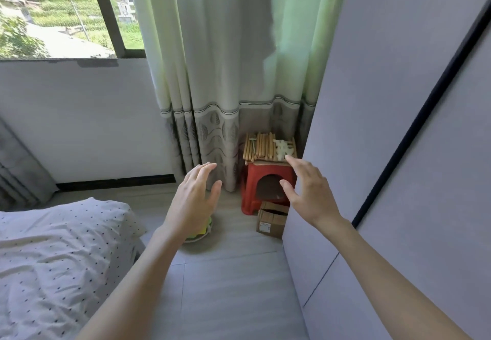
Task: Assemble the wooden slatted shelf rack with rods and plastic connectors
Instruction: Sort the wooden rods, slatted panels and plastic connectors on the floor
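In the head view, both hands reached forward above the floor with nothing in them. The left hand (195, 201) had its fingers straight and slightly spread, thumb out, touching nothing. The right hand (305, 191) was likewise spread wide, fingers apart; its index fingertip seemed to overlap the stool's near right edge, though contact could not be judged. The wooden rods (260, 145) lay bundled across the top of the red stool (249, 188), with the white plastic connectors (283, 149) piled at its right edge. A cardboard box (269, 222) sat against the stool's front foot.
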Action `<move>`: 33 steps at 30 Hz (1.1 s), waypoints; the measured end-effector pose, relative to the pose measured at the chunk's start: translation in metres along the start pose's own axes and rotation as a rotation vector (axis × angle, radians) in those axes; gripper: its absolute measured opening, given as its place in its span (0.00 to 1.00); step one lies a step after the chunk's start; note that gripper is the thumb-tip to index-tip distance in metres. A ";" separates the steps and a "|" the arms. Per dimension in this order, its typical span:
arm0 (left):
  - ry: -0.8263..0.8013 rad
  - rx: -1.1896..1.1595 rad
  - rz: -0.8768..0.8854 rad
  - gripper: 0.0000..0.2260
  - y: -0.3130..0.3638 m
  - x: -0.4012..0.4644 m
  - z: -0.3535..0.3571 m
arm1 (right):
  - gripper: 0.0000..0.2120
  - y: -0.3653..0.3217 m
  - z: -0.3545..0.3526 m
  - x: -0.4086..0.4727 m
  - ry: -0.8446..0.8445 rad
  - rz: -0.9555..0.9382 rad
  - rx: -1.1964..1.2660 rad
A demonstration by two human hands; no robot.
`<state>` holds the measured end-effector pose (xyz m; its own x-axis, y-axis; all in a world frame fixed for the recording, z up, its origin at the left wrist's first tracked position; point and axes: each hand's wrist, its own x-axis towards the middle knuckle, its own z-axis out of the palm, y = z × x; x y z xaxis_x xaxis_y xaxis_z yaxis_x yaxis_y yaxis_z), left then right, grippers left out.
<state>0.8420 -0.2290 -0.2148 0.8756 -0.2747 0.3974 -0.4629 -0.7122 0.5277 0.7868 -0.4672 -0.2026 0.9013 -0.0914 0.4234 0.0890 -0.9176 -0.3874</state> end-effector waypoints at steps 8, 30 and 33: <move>-0.117 -0.116 -0.079 0.19 -0.085 0.173 0.074 | 0.23 0.055 0.111 0.160 -0.013 0.096 0.044; -0.558 -0.290 -0.320 0.18 -0.222 0.539 0.331 | 0.22 0.278 0.309 0.465 -0.201 0.576 0.119; -0.592 -0.309 -0.381 0.17 -0.234 0.580 0.362 | 0.23 0.317 0.330 0.506 -0.248 0.679 0.182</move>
<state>1.5083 -0.4555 -0.3802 0.8700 -0.4085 -0.2761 -0.0560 -0.6382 0.7679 1.4111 -0.6768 -0.3814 0.8504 -0.5053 -0.1465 -0.4720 -0.6097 -0.6368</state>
